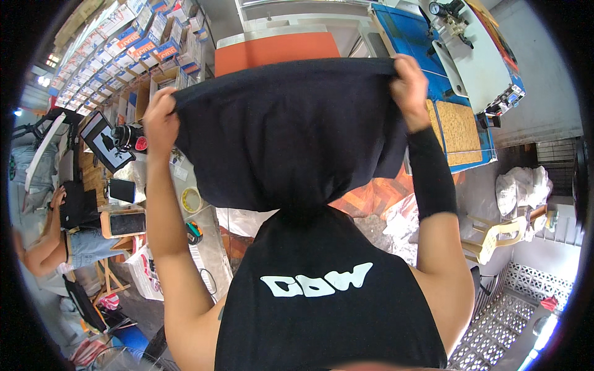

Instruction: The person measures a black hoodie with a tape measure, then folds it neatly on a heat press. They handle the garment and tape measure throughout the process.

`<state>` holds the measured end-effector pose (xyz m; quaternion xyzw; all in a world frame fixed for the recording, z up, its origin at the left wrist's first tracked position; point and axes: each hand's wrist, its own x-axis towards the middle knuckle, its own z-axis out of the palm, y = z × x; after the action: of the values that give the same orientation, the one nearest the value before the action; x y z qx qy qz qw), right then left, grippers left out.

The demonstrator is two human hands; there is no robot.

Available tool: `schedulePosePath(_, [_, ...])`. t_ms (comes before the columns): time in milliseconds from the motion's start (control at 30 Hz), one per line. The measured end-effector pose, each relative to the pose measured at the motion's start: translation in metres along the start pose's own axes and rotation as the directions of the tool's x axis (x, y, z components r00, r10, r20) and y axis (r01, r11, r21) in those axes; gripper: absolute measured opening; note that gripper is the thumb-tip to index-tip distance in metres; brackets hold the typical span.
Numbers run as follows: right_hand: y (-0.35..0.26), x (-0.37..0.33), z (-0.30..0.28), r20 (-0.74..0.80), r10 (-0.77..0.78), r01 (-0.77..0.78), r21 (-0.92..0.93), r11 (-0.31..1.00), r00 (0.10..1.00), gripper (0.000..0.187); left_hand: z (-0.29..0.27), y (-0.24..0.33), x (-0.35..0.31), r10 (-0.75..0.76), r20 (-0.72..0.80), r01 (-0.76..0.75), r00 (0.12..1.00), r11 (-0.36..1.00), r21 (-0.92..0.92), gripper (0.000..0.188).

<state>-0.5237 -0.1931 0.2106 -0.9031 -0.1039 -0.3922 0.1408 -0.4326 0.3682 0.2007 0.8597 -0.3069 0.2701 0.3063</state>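
Observation:
Both my hands hold up a black garment (291,130), stretched wide in front of my chest. My left hand (162,120) is closed on its upper left corner. The upper right corner is gripped in my right hand (409,86), with a black sleeve band around that forearm. The top edge runs nearly straight between the two fists, and the fabric hangs below it in soft folds. Whether it is a shirt or another piece of clothing, I cannot tell. Just beyond its top edge lies a flat orange surface (278,49), partly covered by the cloth.
A machine with a blue frame (455,83) and a gauge stands far right, beside a brown board (458,133). Stacked boxes (142,43) fill the far left. A tablet (105,142) and tape roll (191,199) lie left. Another person (46,241) works there. A yellowish chair (495,238) stands right.

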Motion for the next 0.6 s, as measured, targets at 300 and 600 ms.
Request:
schedulePosePath(300, [-0.039, -0.181, 0.036, 0.289, 0.605, -0.625, -0.030, 0.780, 0.742, 0.035, 0.089, 0.006, -0.184, -0.671, 0.342, 0.740, 0.658, 0.660, -0.129, 0.026])
schedulePosePath(600, [-0.136, -0.209, 0.003, 0.543, 0.710, -0.809, -0.091, 0.581, 0.449, 0.048, 0.074, 0.069, -0.246, -0.810, 0.313, 0.867, 0.496, 0.480, -0.133, 0.042])
